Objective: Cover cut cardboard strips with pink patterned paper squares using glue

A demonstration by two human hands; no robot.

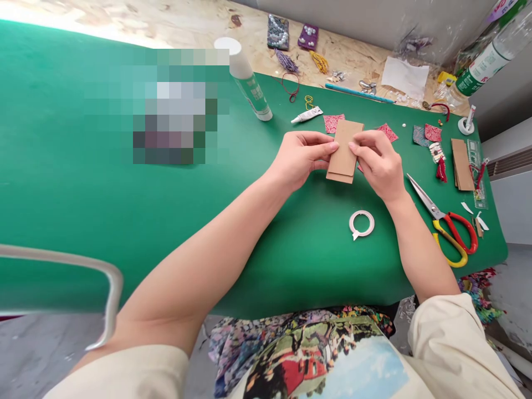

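Holding the cardboard strip [346,152] over the tabletop [291,266], right of its middle, your left hand [301,157] and right hand [381,166] pinch opposite long edges. Uneven thumb pressure could push the apparent upper layer askew — note the step at the near end — and a slack pinch could let the strip slip. Your forearms converge from the near side, thumbs uppermost, the right hand's fingers curled inward.

Green mat [62,210], open lane at left centre of frame; obstacles: white bar [62,256], lower left; white-capped can [251,84], upper centre; brown card [346,149], tape roll [351,224] and scissors [438,211], right half
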